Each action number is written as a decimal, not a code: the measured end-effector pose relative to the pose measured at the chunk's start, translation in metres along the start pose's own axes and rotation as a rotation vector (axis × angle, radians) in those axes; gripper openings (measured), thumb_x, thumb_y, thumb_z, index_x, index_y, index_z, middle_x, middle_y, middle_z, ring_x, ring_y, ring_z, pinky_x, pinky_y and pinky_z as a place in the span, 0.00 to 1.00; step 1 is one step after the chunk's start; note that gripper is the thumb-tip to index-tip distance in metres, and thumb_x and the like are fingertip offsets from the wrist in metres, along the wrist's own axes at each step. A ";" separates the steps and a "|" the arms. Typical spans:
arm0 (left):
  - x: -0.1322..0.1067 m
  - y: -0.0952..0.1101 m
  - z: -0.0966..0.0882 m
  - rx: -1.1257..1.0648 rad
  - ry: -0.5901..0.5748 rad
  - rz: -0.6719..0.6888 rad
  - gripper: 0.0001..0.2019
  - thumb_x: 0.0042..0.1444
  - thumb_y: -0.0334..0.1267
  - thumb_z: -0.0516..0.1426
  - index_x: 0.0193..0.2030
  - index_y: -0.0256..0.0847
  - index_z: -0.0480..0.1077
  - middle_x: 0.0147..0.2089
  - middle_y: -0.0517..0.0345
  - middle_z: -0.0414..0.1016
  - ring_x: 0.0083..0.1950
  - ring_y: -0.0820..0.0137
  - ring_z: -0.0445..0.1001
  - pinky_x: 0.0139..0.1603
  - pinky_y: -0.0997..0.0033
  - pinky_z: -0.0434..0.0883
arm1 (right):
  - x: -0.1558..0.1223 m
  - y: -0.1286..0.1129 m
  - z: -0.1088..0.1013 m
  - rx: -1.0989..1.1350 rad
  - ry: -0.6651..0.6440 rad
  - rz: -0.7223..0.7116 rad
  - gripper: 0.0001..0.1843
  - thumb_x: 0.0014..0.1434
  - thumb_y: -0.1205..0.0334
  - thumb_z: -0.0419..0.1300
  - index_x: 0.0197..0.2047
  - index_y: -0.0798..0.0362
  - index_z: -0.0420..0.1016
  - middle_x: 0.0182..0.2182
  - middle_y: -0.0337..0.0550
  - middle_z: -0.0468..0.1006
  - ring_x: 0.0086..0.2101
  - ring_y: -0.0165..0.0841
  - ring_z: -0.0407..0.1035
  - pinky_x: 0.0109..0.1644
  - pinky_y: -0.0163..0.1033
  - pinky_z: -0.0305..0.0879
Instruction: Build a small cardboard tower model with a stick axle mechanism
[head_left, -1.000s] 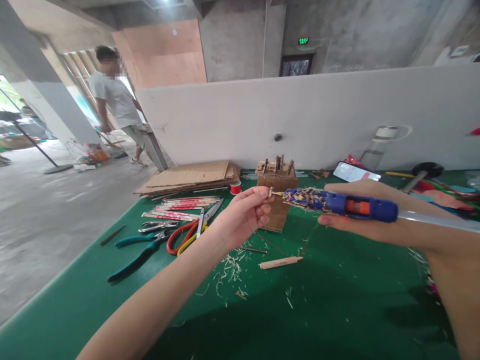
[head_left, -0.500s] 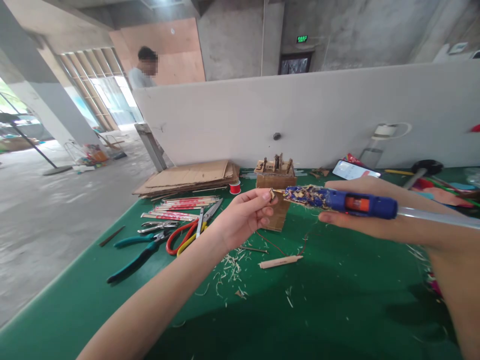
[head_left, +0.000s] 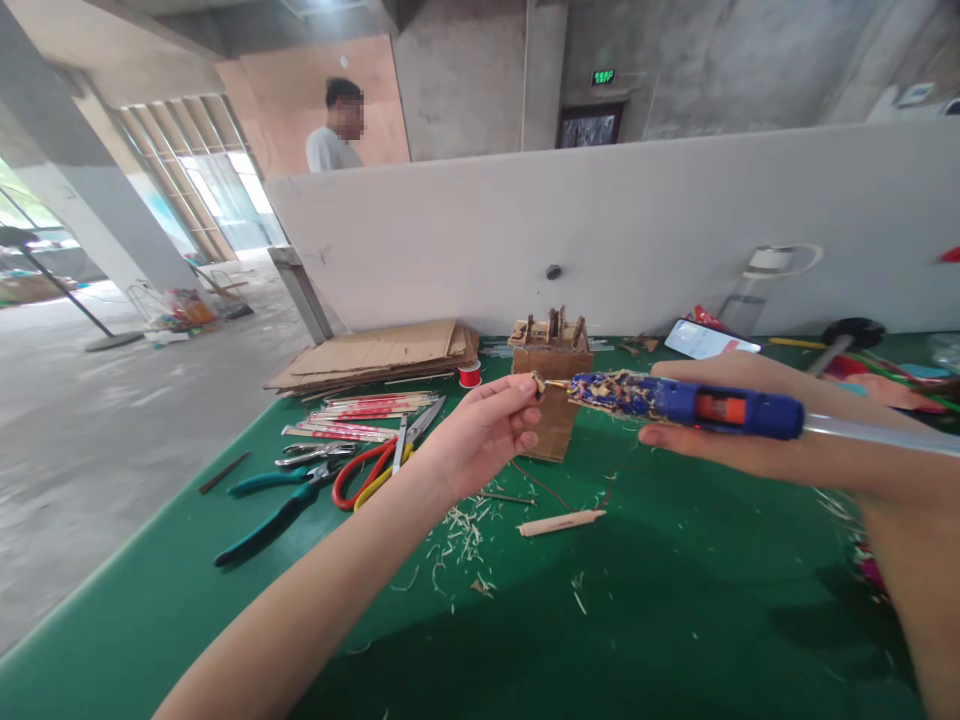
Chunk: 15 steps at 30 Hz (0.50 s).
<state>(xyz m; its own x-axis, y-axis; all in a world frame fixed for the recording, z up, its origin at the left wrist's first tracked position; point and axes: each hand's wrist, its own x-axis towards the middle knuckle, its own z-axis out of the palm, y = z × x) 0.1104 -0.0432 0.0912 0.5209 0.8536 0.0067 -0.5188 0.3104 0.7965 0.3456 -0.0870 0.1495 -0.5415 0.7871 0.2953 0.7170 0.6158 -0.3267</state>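
Between thumb and fingertips my left hand [head_left: 495, 425] pinches a small brown piece [head_left: 538, 386], which looks like cardboard. My right hand [head_left: 720, 440] is closed around a blue hot glue gun [head_left: 739, 408]; its front is crusted with scraps, and a clear glue stick [head_left: 870, 430] sticks out of the back. The metal nozzle [head_left: 556, 384] points left, very close to the brown piece; whether they touch I cannot tell. Behind my hands stands a cardboard box [head_left: 555, 410] with small upright pieces on top. Below lies a pale wooden stick [head_left: 561, 523] with red thread at its ends.
On the green table [head_left: 675, 620], left, lie teal-handled pliers [head_left: 277, 520], scissors [head_left: 375, 470], wrapped sticks [head_left: 360, 415] and stacked cardboard [head_left: 375, 355]. A red thread spool [head_left: 469, 374] stands behind my left hand. A phone [head_left: 709, 340] leans near the white partition [head_left: 465, 240]. One person [head_left: 337, 130] is beyond it.
My left hand has drawn the brown piece slightly left, and the glue gun has shifted a little right, so the nozzle shows more. The person behind the partition has moved right.
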 end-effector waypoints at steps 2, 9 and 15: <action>0.000 0.000 0.000 -0.005 -0.012 -0.003 0.07 0.50 0.36 0.63 0.33 0.36 0.71 0.31 0.63 0.66 0.30 0.80 0.67 0.28 0.78 0.61 | 0.000 0.001 0.001 -0.002 -0.009 0.005 0.11 0.54 0.54 0.61 0.27 0.46 0.63 0.17 0.29 0.66 0.17 0.27 0.61 0.19 0.34 0.55; -0.001 0.000 0.001 -0.011 -0.015 -0.002 0.06 0.50 0.35 0.63 0.32 0.35 0.72 0.29 0.63 0.68 0.29 0.80 0.68 0.28 0.77 0.61 | 0.000 0.001 0.002 -0.005 0.024 0.016 0.12 0.54 0.52 0.59 0.26 0.46 0.63 0.18 0.30 0.65 0.17 0.27 0.59 0.19 0.35 0.54; 0.000 0.001 0.002 -0.016 -0.017 -0.005 0.07 0.50 0.35 0.63 0.31 0.35 0.71 0.29 0.63 0.69 0.29 0.79 0.69 0.28 0.77 0.61 | 0.000 -0.001 -0.001 0.012 -0.015 0.045 0.12 0.54 0.50 0.59 0.27 0.46 0.63 0.19 0.31 0.67 0.19 0.29 0.62 0.21 0.35 0.56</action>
<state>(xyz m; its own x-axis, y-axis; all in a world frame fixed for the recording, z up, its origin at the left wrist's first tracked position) 0.1109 -0.0438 0.0933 0.5352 0.8446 0.0135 -0.5266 0.3211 0.7871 0.3457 -0.0875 0.1508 -0.5154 0.8144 0.2668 0.7357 0.5801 -0.3497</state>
